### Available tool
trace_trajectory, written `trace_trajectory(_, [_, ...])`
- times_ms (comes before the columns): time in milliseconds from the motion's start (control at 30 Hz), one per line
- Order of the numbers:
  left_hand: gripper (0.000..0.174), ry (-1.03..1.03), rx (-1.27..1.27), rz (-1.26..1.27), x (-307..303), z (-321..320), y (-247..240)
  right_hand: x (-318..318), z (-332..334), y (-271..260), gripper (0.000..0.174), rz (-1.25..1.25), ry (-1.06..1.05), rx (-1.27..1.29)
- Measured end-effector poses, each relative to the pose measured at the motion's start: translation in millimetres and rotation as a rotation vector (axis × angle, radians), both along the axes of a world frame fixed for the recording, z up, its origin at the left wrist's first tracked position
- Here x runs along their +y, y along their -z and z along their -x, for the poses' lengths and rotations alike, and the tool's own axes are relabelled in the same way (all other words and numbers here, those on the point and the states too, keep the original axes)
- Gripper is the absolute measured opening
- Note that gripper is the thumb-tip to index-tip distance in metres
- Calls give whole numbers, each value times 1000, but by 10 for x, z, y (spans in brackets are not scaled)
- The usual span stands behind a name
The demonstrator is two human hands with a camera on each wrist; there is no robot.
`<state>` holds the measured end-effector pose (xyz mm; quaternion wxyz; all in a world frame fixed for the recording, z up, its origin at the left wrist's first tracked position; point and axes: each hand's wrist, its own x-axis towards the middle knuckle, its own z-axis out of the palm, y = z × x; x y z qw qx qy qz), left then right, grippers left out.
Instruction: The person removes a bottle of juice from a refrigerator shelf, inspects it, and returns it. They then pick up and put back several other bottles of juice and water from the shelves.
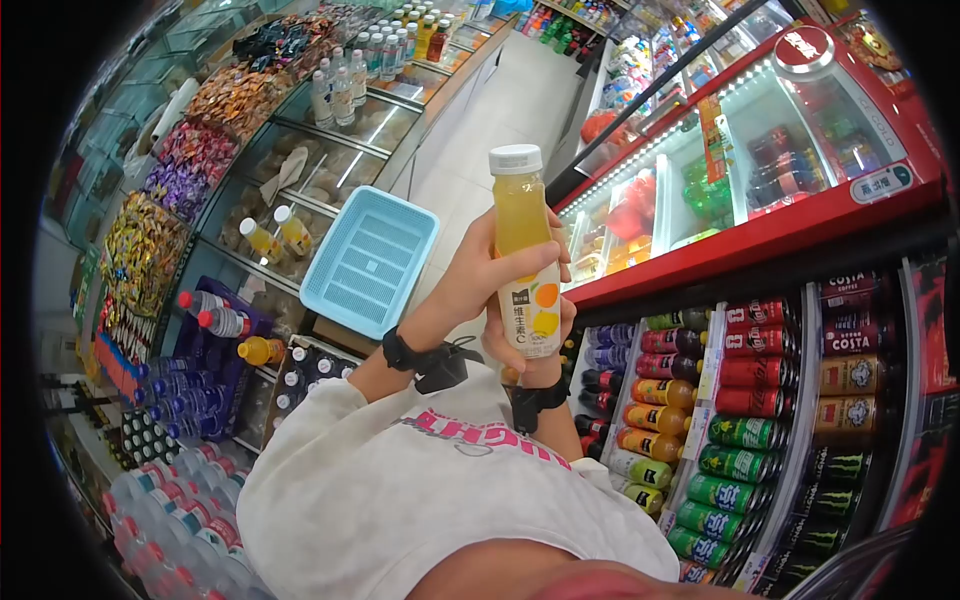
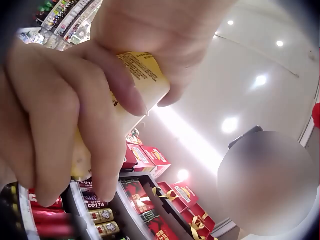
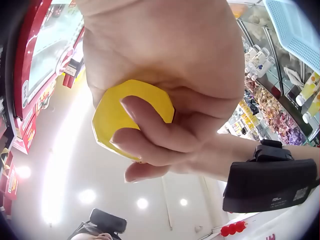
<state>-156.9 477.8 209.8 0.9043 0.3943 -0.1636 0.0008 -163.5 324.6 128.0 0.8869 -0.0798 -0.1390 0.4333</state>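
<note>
A bottle of yellow drink (image 1: 519,215) with a white cap and a fruit label is held up in front of the chest in the head view. My left hand (image 1: 487,272) grips its middle, the thumb lying across the front above the label. Lower down, my right hand (image 1: 538,370) holds the bottle near its base. The left wrist view shows fingers around the bottle's yellow printed side (image 2: 143,74). In the right wrist view, curled fingers (image 3: 155,132) of my right hand lie across the yellow base (image 3: 112,120).
A light-blue basket (image 1: 368,262) rests on the glass counter, with two yellow-labelled bottles (image 1: 262,241) to its left. Bagged snacks (image 1: 145,250) line the far left. A red-framed cooler (image 1: 745,215) stands at the right, above shelves of cans (image 1: 752,402) and bottles.
</note>
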Motion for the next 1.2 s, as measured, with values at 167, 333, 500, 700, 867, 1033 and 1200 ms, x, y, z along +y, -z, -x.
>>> trace_trajectory(167, [37,-43,5,-59,10,79,3,13,62,37,83,-9,-3,-8])
trace_trajectory(333, [43,-43,7,-40,52,145,45,59,63,123,84,-116,-102,-83])
trace_trajectory(500, [43,-63,-26,-54,68,216,23,95,101,90,89,-103,-78,-91])
trace_trajectory(700, [48,-205,-63,-212,13,146,98,-189,45,100,88,205,-20,-214])
trace_trajectory(867, [60,-285,84,-585,341,56,284,-49,-43,-109,44,1317,664,-882])
trace_trajectory(1033, [62,-343,35,-771,547,-38,534,33,-42,32,52,1228,648,-731])
trace_trajectory(1200, [61,-707,143,-741,850,-373,937,-106,-30,150,44,1292,681,-613])
